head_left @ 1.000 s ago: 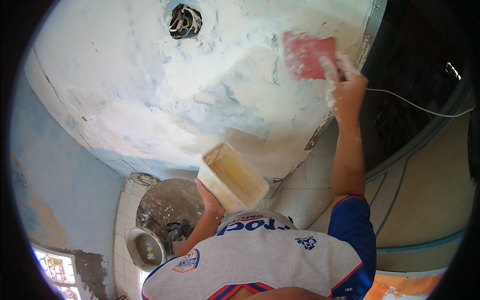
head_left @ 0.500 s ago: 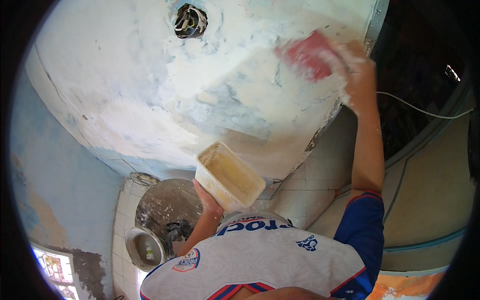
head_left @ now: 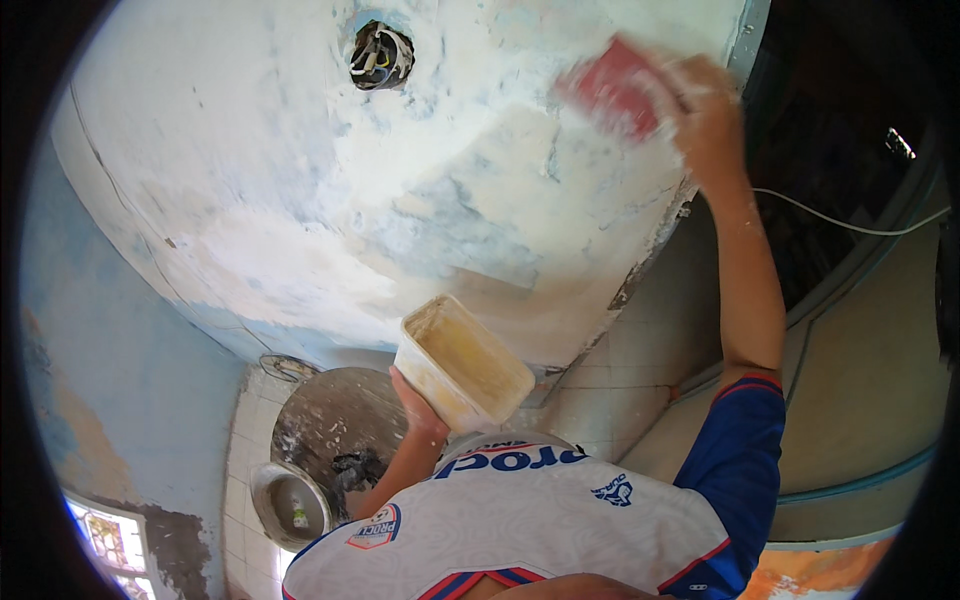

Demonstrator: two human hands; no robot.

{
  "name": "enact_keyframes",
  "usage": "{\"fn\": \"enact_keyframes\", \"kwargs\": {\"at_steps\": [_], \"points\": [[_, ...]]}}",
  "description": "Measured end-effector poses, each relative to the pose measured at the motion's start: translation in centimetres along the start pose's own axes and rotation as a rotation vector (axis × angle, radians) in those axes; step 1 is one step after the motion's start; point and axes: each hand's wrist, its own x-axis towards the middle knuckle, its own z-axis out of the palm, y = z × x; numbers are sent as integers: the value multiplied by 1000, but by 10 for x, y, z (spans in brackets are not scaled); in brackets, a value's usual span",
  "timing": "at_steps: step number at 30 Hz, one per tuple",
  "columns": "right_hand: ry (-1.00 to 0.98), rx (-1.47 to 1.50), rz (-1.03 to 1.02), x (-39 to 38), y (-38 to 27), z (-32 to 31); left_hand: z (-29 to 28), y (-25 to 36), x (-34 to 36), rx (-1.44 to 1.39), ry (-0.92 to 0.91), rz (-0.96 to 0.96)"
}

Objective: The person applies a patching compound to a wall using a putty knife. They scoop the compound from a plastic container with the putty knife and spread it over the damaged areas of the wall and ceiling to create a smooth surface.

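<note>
Two bare hands (head_left: 418, 405) (head_left: 714, 125), one flat red scraper (head_left: 618, 88), one off-white rectangular plastic tub (head_left: 447, 398), one round whitish bucket (head_left: 260, 500), one round wire-filled hole (head_left: 381, 55).

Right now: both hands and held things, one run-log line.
left hand: holding off-white rectangular plastic tub | right hand: holding flat red scraper, blurred, at patchy white wall | scraper-wall contact: unclear

1 round brown surface (head_left: 325, 412) over pale floor tiles (head_left: 255, 402).
White-flecked, it bears 1 crumpled black item (head_left: 356, 470); 1 pale round bucket (head_left: 263, 503) stands at its edge, hard to say whether on it or on the tiles; 1 dark coil (head_left: 287, 368) lies beside it.
</note>
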Motion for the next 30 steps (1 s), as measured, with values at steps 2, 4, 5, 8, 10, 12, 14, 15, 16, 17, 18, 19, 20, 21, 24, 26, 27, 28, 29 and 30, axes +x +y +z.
{"fn": "enact_keyframes", "kwargs": {"at_steps": [2,4,5,8,10,12,14,15,16,17,18,19,20,21,24,26,27,28,29,30], "points": [[162,273,146,4,10,-7,3,0,-2,9,21,0],[166,340,138,6,13,-10,3,-1,-2,1,24,-22],[19,256,23,4,11,-6,2,0,-2,-12,2,-14],[-227,-41,-271,-2,6,9,-1,1,0,-14,-13,-4],[-37,90,-59,12,13,-5,-2,2,1,39,46,-12],[217,199,106,24,25,-16,-6,-1,2,28,5,-9],[82,268,95,25,23,-21,-5,-1,3,0,-25,-27],[14,303,89,24,20,-23,-1,1,1,-24,-35,-46],[-162,231,-6,19,13,-17,2,2,0,-48,-45,-65],[-402,171,-84,12,-1,-10,1,4,0,-36,-57,-57],[-453,89,-123,5,-10,1,1,5,0,-25,-70,-50],[-503,7,-163,2,-14,8,0,6,0,-13,-82,-42],[-342,12,-164,11,-9,5,1,6,1,-8,-75,-36],[-179,14,-160,26,7,-5,3,6,1,2,-71,-31],[122,94,24,62,50,-49,1,-1,8,-7,-98,-60],[143,343,151,62,33,-45,-3,0,6,-17,-79,-52],[-66,268,17,57,25,-39,0,2,3,-22,-73,-43],[-264,215,-131,52,16,-32,2,3,2,-27,-66,-35],[-499,288,-158,50,-11,-22,-3,4,2,-39,-59,-29],[-498,194,-139,49,-15,-17,-5,5,4,-49,-63,-27]]}}
